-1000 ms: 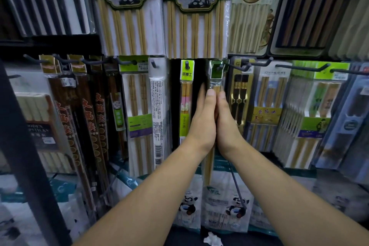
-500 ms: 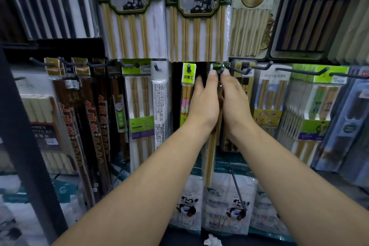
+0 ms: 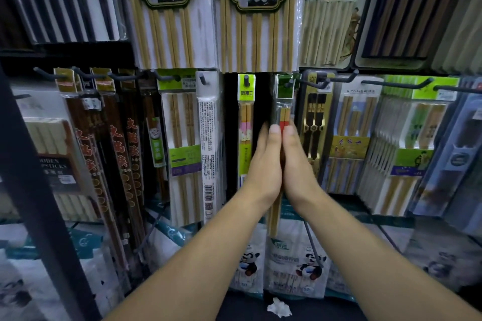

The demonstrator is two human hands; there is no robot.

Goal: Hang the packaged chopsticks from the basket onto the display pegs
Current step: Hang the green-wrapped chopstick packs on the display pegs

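A narrow pack of wooden chopsticks (image 3: 283,112) with a green header card hangs from a peg (image 3: 289,83) in the middle of the display wall. My left hand (image 3: 266,167) and my right hand (image 3: 296,167) lie flat against its two sides, palms facing each other and fingers straight. The pack's middle is hidden between them. Its lower end shows below my wrists. No basket is in view.
A pack with a yellow-green header (image 3: 246,117) hangs just left of my hands and a black-tipped set (image 3: 314,122) just right. Long pegs (image 3: 396,83) stick out at the right. A dark upright post (image 3: 31,177) stands at left. Panda-printed bags (image 3: 294,263) hang below.
Half a second ago both hands were up at the pack's header by the peg. They have slid down along the pack to its middle.
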